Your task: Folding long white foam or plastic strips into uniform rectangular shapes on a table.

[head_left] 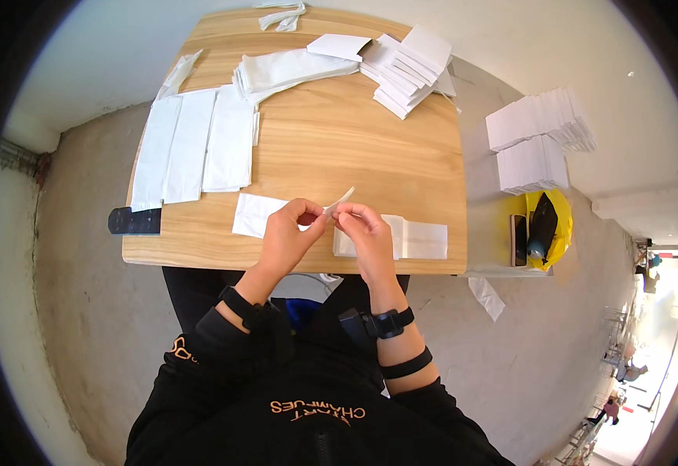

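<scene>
White strip sits pinched in left hand and right hand. Fingertip handling seems underway; next calls for gentleness.

Both arms reach forward and converge, elbows bent. The left forearm angles inward to the right; the right forearm leans slightly left. The left hand and right hand are held close together, each with thumb and index finger in a pinch, remaining fingers curled.
</scene>
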Available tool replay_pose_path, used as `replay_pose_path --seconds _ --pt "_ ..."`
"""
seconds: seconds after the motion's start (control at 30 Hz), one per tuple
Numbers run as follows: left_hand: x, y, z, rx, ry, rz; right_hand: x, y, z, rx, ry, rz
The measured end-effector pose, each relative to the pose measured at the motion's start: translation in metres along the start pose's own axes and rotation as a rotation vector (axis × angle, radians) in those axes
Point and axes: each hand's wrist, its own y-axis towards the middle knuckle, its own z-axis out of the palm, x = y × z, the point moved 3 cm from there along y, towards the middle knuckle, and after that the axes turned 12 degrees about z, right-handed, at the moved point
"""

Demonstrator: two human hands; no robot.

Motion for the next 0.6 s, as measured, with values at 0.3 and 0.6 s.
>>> replay_pose_path --seconds 0.3,0.6 --pt "0.018 -0.01 -0.005 0.005 -0.184 -0.199 -0.008 -0.009 0.009 -0.04 -0.18 -0.121" --pt "0.009 -0.009 -0.006 0.029 -0.157 -0.088 0.0 -0.016 0.019 -0.141 -0.473 -0.289"
